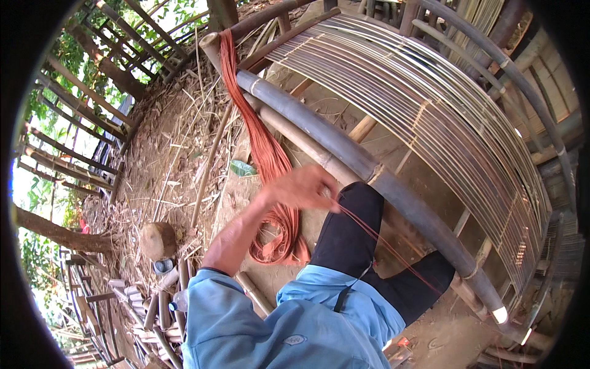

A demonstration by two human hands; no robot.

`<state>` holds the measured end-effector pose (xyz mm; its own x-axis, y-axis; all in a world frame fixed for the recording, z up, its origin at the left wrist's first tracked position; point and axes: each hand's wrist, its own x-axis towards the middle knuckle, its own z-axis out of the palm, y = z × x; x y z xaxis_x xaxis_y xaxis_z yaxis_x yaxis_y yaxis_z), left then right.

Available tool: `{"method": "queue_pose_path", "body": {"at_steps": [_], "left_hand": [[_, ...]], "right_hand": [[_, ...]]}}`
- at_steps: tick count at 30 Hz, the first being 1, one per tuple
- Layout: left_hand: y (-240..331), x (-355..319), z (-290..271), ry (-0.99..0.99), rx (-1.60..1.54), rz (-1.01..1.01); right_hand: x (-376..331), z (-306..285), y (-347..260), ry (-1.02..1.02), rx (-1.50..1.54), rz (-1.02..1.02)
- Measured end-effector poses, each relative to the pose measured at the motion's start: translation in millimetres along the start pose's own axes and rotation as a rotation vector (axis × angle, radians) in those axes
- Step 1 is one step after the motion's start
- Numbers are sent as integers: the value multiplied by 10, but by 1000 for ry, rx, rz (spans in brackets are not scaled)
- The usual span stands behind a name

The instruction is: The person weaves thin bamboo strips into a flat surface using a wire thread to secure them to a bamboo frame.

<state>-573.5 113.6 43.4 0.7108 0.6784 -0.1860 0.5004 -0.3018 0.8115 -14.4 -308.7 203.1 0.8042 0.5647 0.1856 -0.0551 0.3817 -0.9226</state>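
A bundle point(265, 147) of thin orange-red strips, flat and glossy like split cane or plastic binding, hangs from the end of a pole point(212, 44) and runs down across the dirt, looping into a loose coil at its lower end. Just right of the bundle lies a thick grey bamboo beam point(344, 150), round and smooth, with a paler, thinner bamboo beside it. Beyond the beam spreads a slat panel point(442, 117): many narrow, pale bamboo strips laid side by side and bound by cross ties, bending in the wide lens.

The left hand point(301, 187) sits against the lower part of the bundle, fingers curled close together and pinching a single strand point(381, 240). That strand runs taut from the fingertips away from the bundle, down across the black trouser knee point(350, 234) and under the beam. The arm wears a light blue sleeve point(227, 313) pushed up to the forearm.

The right hand does not show anywhere in the picture.

On the far side of the bundle from the beam, the ground is dry earth strewn with straw, with a round cut log point(158, 240) and a small tin point(163, 265) beside it.
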Motion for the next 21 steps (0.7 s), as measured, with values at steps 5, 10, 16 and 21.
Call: {"method": "queue_pose_path", "body": {"at_steps": [5,10,16,21], "left_hand": [[-1020,-386,-435,137,-10,-149],[-2164,-856,-176,455,-613,-191],[-3693,-1057,1065,966,-273,-1058],[-3838,-875,1740,1027,-206,-1311]], "right_hand": [[-116,142,756,2,-683,96],[-252,276,1395,-171,-1079,197],[-229,389,1646,-322,-1256,251],[-191,442,1665,-374,-1341,263]]}}
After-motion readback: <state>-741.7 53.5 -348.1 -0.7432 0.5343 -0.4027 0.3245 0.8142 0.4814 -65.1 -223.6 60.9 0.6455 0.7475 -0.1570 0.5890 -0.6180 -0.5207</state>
